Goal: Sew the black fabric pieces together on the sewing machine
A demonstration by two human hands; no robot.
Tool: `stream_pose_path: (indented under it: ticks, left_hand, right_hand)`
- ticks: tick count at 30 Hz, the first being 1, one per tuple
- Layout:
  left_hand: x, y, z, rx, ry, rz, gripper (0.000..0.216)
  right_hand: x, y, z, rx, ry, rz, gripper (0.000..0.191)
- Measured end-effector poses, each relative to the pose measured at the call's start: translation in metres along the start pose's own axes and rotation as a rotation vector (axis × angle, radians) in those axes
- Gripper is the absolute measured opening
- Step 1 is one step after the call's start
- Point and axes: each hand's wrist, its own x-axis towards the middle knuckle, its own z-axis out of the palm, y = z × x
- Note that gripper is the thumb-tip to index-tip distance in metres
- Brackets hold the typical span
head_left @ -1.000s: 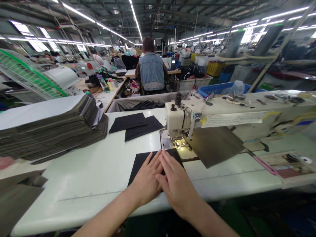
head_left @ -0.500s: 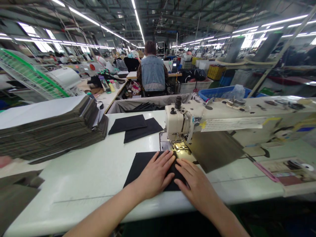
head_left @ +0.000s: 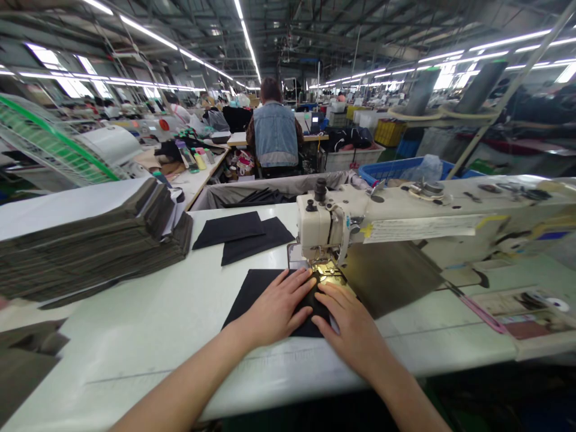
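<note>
A black fabric piece (head_left: 254,289) lies flat on the white table (head_left: 148,336) in front of the sewing machine (head_left: 333,225). My left hand (head_left: 272,309) rests on it with fingers stretched out, fingertips near the lit needle area (head_left: 324,271). My right hand (head_left: 353,324) lies flat beside it on the fabric's right edge, fingers pointing toward the needle. Both hands press the fabric down and neither grips anything.
A tall stack of dark fabric pieces (head_left: 90,243) stands at the left. Two more black pieces (head_left: 243,233) lie behind the work. A dark guide plate (head_left: 389,276) juts out right of the needle. A person in a denim vest (head_left: 274,133) sits ahead, facing away.
Both hands have slid the black fabric piece forward toward the needle. The hands have spread slightly apart, the right one now at the fabric's right edge.
</note>
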Motion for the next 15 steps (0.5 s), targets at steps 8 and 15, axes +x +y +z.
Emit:
stream_pose_path:
  ticks: [8,15]
  left_hand:
    - [0.003,-0.005,-0.001,0.012,0.01,0.013,0.055]
    - [-0.013,0.022,-0.003,-0.009,0.01,0.095,0.042]
  right_hand:
    - [0.007,-0.002,-0.003,-0.026,-0.015,0.006,0.034]
    - [-0.016,-0.004,-0.013,-0.034,-0.003,-0.081,0.029]
